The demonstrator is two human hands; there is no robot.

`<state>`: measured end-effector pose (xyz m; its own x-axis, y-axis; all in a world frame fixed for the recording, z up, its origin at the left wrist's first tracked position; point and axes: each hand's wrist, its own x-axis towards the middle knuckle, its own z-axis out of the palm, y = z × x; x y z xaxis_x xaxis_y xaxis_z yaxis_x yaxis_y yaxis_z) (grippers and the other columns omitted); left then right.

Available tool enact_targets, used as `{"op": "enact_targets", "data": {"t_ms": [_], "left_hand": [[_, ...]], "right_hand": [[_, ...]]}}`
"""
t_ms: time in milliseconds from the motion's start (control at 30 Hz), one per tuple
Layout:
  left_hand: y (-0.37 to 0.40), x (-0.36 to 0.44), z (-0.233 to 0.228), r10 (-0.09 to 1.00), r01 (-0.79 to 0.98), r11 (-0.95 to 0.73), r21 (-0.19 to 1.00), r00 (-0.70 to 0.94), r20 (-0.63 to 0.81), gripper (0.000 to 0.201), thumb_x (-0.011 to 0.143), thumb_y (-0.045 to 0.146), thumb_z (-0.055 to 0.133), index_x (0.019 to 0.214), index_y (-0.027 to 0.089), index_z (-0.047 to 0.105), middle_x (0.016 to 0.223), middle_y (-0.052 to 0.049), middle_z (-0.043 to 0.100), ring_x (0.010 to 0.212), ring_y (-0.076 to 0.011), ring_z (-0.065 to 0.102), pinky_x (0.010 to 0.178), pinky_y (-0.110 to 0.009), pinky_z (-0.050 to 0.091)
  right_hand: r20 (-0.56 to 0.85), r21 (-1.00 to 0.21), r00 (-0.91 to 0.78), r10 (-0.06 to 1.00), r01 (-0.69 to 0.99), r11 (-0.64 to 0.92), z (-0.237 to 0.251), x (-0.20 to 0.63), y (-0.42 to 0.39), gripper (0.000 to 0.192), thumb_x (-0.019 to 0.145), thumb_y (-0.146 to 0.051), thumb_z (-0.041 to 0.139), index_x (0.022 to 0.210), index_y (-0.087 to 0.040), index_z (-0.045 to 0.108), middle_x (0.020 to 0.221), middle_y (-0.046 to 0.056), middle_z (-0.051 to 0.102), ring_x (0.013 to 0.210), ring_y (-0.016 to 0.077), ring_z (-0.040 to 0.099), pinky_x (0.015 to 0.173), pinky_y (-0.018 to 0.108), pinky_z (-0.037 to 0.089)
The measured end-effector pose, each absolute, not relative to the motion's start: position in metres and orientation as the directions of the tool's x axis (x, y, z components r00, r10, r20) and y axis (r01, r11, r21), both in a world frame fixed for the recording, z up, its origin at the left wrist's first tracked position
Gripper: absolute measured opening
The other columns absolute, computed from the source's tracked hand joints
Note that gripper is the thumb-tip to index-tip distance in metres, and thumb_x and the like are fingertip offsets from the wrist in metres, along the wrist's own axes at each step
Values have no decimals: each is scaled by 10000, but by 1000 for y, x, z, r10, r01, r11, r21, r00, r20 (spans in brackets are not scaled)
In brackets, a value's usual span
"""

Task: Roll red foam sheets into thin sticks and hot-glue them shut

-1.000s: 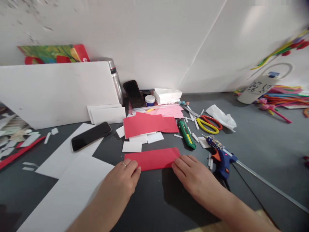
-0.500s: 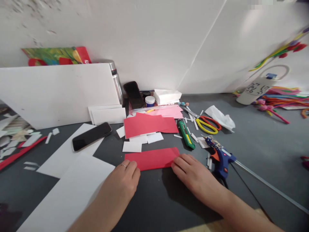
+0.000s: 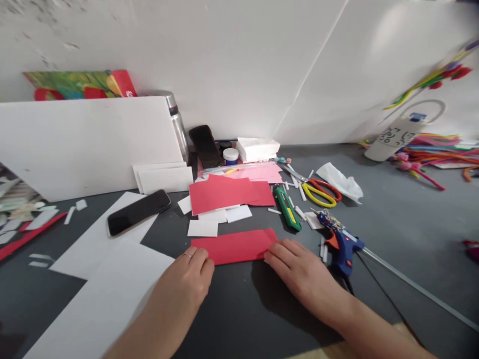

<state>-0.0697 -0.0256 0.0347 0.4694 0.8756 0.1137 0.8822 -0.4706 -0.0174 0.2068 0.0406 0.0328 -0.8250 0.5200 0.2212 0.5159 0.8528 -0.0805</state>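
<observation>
A strip of red paper [image 3: 235, 247] lies lengthwise in front of me on the dark table. My left hand [image 3: 192, 274] grips its left end, fingers curled over the edge and a ring on one of them. At the right end my right hand [image 3: 294, 267] is closed on the paper in the same way, its thumb hidden beneath. Just beyond the strip lie small white card pieces [image 3: 202, 228] and more red paper sheets [image 3: 222, 193]. A green utility knife [image 3: 288, 208] is near my right hand, with a blue glue gun [image 3: 346, 249] further right.
Scissors [image 3: 318, 194] with yellow and orange handles lie behind the glue gun. On the left, a black phone [image 3: 139, 213] rests on white sheets [image 3: 101, 294]. A white board [image 3: 90, 147] leans at the back left; a white bottle [image 3: 392, 137] stands back right.
The view has shifted slightly, so things on the table appear a little further left. Both hands keep hold of the red paper strip; its position between them looks unchanged.
</observation>
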Motion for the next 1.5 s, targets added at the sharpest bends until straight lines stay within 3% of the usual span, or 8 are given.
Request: {"op": "enact_targets", "data": {"t_ms": [233, 533, 633, 833, 1033, 1233, 1500], "left_hand": [[-23, -73, 40, 912, 901, -410, 143, 403, 79, 297, 845, -21, 435, 963, 187, 611, 912, -45, 614, 847, -205, 589, 776, -344, 510], [-22, -72, 40, 919, 911, -393, 122, 390, 47, 329, 855, -51, 395, 884, 170, 636, 857, -56, 595, 811, -218, 573, 766, -385, 513], [-22, -72, 41, 924, 913, -382, 141, 378, 52, 323, 865, -41, 404, 876, 177, 641, 851, -48, 593, 801, -211, 568, 752, -367, 509], [-21, -76, 42, 953, 904, -300, 305, 296, 60, 371, 868, -53, 393, 923, 193, 665, 893, -41, 610, 811, -188, 577, 733, -324, 501], [-16, -81, 41, 950, 861, -306, 406, 307, 66, 505, 839, -74, 361, 1017, 233, 720, 891, -36, 614, 811, -179, 582, 728, -317, 510], [-16, -80, 41, 925, 873, -377, 310, 375, 69, 592, 831, -76, 334, 1130, 248, 729, 879, -52, 598, 796, -187, 565, 685, -310, 512], [-18, -76, 38, 868, 873, -487, 33, 480, 125, 533, 793, -71, 416, 1160, 181, 708, 842, -64, 605, 784, -208, 561, 693, -351, 538]], "right_hand": [[218, 102, -862, 458, 487, 867, 35, 204, 41, 354, 1009, -98, 311, 1065, -81, 661, 945, 139, 653, 824, 258, 571, 724, 399, 462], [185, 61, -862, 471, 489, 870, 34, 202, 41, 286, 1006, -120, 376, 1041, -101, 659, 931, 112, 648, 808, 244, 548, 747, 402, 431], [172, 2, -854, 491, 499, 867, 35, 203, 42, 250, 1000, -124, 407, 1044, -111, 653, 937, 110, 641, 830, 244, 539, 772, 400, 428], [139, -259, -784, 605, 561, 786, 34, 208, 51, 263, 967, -52, 394, 1019, -158, 629, 970, 100, 619, 859, 221, 524, 809, 372, 424], [170, -378, -757, 631, 541, 751, 37, 207, 59, 237, 997, -105, 387, 908, -175, 595, 894, 79, 606, 843, 198, 547, 781, 337, 419], [168, -371, -758, 630, 544, 753, 42, 205, 62, 240, 997, -121, 406, 925, -186, 625, 871, 75, 624, 837, 194, 583, 752, 314, 423], [151, -229, -791, 592, 555, 800, 40, 207, 60, 300, 958, -64, 398, 1001, -187, 668, 927, 88, 634, 840, 204, 574, 756, 327, 426]]}}
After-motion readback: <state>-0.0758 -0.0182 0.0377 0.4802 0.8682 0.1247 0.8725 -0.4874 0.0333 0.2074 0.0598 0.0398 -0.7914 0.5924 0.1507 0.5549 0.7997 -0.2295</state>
